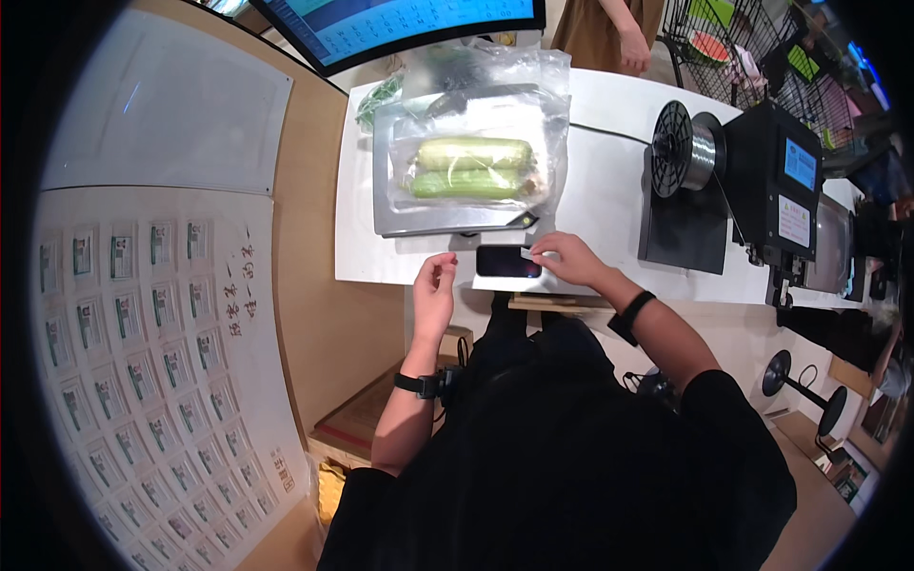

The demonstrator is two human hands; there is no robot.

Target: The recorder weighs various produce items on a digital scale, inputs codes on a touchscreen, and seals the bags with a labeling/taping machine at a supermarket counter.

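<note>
My right hand pinches a small white label over the right end of a dark smartphone, which lies at the table's front edge. To the phone's left, my left hand is raised with thumb and fingertips together, and nothing shows between them. Beyond both hands sits a flat metal weighing scale. On its plate rests a clear plastic bag with two long pale-green vegetables side by side. Behind it lie more clear bags, one with green leafy produce.
A black machine with a wire spool occupies the right side of the white table. A monitor overhangs the back left. A partition borders the left. Across the table stand a person and a wire cart.
</note>
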